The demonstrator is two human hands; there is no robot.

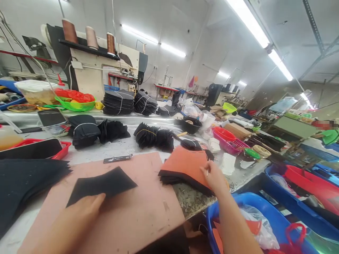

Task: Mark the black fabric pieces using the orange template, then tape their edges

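Note:
On the pink sheet (148,197) lies a dark fabric piece (108,183). My left hand (84,211) rests on its lower edge, thumb stretched out and the other fingers blurred. To the right is a pile of cut pieces with an orange piece (182,162) on top and dark ones below. My right hand (212,174) is above the right side of the orange piece, fingers pinched round a small thin white object (207,173). A large dark stack (26,183) sits at the left edge.
Bundled black pieces (145,135) and a black marked strip (118,158) lie behind the sheet. A sewing machine (90,70) stands at the back left. Blue tubs (246,199) are at the lower right, and a person in green (329,135) is far right.

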